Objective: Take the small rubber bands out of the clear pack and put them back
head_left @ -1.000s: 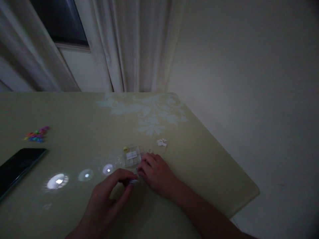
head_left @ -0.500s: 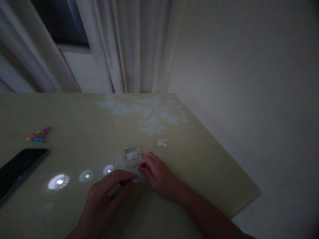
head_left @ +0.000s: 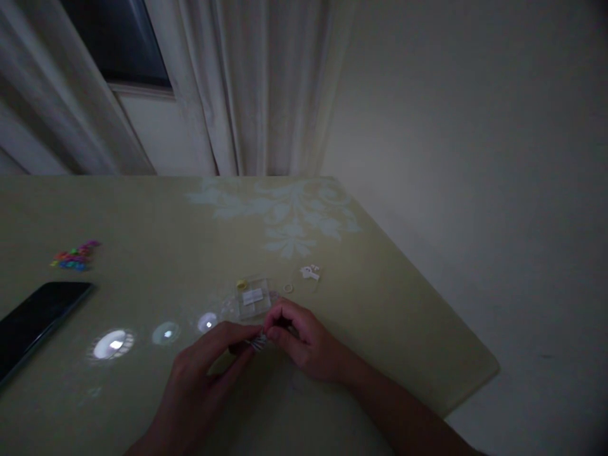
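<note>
My left hand is closed in a pinch on a small pale piece with a striped look, too small to name. Right against it, the closed fingertips of my right hand meet the piece's upper end; what they grip is hidden. Just beyond both hands lies a clear plastic box with a white label and a small yellow roll-like thing in its far left corner. A little white ring rests to the box's right, near some white flat cut-out shapes.
A black phone lies at the left of the pale table. Behind it sits a cluster of small coloured pieces. The table's right edge slants toward me; curtains hang beyond the far edge.
My right hand has shifted slightly toward my left, and the fingertips now meet at the small piece. More of its striped part shows, and the white ring is fully uncovered.
</note>
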A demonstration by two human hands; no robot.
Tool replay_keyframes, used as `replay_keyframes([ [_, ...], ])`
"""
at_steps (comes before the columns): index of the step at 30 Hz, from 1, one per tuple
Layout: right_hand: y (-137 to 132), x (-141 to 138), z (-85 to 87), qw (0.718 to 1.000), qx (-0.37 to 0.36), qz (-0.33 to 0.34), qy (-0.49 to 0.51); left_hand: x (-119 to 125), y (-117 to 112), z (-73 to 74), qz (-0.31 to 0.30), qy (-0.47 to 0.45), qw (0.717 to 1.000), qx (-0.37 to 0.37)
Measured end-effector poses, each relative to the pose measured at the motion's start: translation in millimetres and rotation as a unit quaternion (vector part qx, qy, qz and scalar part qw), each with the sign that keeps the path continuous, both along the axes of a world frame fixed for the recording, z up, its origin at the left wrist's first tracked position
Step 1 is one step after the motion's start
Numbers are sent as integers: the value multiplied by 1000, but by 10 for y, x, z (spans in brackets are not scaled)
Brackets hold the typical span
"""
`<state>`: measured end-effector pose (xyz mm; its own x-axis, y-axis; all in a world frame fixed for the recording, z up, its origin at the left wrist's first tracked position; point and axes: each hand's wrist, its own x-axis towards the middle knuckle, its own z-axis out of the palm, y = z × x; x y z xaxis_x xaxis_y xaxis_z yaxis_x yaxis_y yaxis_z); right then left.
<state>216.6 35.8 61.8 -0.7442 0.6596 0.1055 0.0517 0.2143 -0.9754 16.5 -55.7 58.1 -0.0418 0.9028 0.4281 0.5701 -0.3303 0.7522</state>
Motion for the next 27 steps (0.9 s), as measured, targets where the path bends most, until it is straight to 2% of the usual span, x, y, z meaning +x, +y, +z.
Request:
replay_keyframes([
  [4,-25,-3,-14,1000,-18,5,9,4,5,33,4,1,1000,3],
  [8,49,38,-40,996,67,-48,-28,-30,4,1,21,8,1000,0],
  [10,119,107,2,989,120,-85,-33,-51,-1,-35,32,15,999,-8],
  [12,178,212,121,980,161,-115,-32,-61,-5,-67,41,17,999,-17],
  [14,197,348,309,972,193,-117,-58,-59,-3,-82,48,14,999,-23],
  [16,177,492,496,959,223,-91,-147,-47,9,-82,50,9,998,-24],
  [17,159,557,557,944,249,-75,-202,-40,18,-77,52,8,998,-25],
  [18,140,610,580,926,275,-90,-243,-33,30,-69,55,5,998,-24],
  [20,109,669,492,890,307,-172,-289,-25,53,-48,66,1,998,-22],
  [23,77,629,110,841,350,-296,-287,-27,80,-17,80,-2,997,-18],
  [25,53,550,-156,821,378,-303,-303,-35,87,-5,81,-4,997,-17],
  [27,23,475,-328,801,408,-287,-331,-44,85,-3,80,-13,997,-14],
])
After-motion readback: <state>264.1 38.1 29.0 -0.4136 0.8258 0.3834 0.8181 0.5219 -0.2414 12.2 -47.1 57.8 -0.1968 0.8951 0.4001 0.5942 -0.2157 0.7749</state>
